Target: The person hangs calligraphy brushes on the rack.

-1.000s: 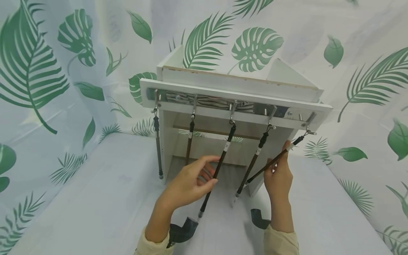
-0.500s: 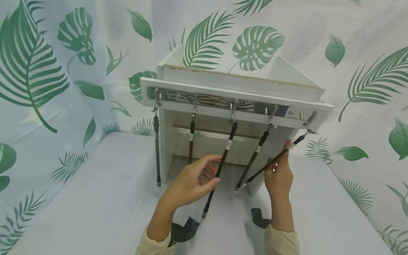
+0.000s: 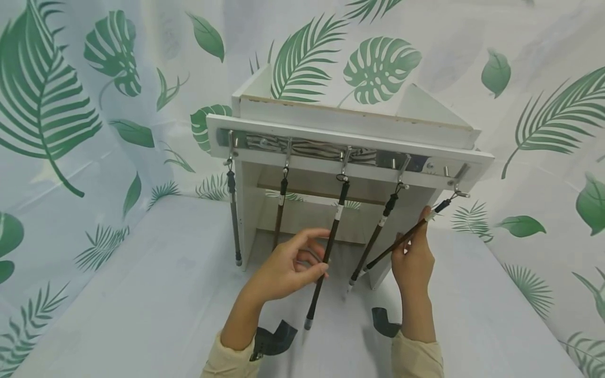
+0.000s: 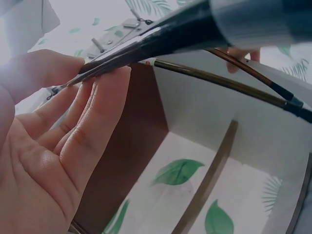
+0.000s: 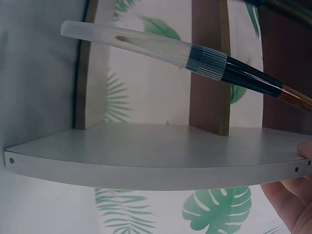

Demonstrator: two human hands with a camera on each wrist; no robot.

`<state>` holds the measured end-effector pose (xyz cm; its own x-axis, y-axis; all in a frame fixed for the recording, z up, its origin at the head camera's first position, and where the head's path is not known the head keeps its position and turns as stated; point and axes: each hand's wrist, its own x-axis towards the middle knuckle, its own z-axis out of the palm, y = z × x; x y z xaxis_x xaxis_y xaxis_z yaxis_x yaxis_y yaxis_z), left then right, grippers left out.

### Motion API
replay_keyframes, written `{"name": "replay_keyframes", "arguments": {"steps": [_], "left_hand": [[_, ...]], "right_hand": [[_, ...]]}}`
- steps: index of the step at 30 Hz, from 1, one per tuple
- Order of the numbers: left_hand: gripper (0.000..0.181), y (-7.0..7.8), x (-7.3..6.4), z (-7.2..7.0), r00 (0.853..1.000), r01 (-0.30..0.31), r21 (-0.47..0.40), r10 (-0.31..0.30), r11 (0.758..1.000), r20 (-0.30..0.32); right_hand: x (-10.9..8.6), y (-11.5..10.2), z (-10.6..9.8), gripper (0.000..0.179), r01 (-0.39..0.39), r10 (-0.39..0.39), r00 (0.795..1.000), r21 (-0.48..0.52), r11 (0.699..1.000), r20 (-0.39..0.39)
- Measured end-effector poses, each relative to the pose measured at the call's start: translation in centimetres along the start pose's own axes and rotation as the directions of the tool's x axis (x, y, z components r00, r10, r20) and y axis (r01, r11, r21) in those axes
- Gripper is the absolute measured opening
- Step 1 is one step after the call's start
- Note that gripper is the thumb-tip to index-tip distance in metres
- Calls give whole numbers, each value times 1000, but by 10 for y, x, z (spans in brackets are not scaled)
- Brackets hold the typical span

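Several calligraphy brushes hang by loops from metal hooks along the front rail [image 3: 302, 129] of a white shelf unit. My left hand [image 3: 290, 270] pinches the handle of the middle brush [image 3: 334, 231] between thumb and fingers; the left wrist view shows that handle [image 4: 161, 41] close up, at the fingertips. My right hand [image 3: 413, 262] grips the front edge of the right side panel [image 5: 156, 178], its thumb on the inner face. Across that hand slants the rightmost brush [image 3: 404, 239], and its bristles show inside a clear cap [image 5: 129, 41].
Left of my hand hang the leftmost brush [image 3: 234, 220] and another brush [image 3: 280, 207]. A further brush [image 3: 375, 236] hangs between my hands. White cloth covers the table [image 3: 160, 278]. A leaf-print curtain [image 3: 444, 58] stands behind. Black wrist mounts [image 3: 275, 338] sit at both sleeves.
My left hand has shifted slightly right along with the middle brush, whose lower end has swung right. The two left brushes sway a little. My right hand stays in place.
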<state>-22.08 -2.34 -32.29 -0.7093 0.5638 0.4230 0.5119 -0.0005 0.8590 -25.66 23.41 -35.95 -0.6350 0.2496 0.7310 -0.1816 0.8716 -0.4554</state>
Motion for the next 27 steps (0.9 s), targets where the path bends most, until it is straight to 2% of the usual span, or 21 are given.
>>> {"name": "replay_keyframes", "arguments": {"steps": [8,15,22,27], "left_hand": [[52,-5,2,-1,1000,8,-28,-8,1000,-15],[53,-10,3,-4,999,39,-73,-41,997,-28],[46,-20,5,-3,994,108,-3,-108,994,12],[40,-28,8,-1,993,115,29,-115,993,2]], "right_hand": [[0,0,0,77,6,-6,1000,8,1000,-8],[0,0,0,76,-15,15,1000,-6,1000,9],[0,-2,0,78,-23,23,1000,-6,1000,12],[0,-2,1,77,-17,17,1000,-7,1000,6]]}}
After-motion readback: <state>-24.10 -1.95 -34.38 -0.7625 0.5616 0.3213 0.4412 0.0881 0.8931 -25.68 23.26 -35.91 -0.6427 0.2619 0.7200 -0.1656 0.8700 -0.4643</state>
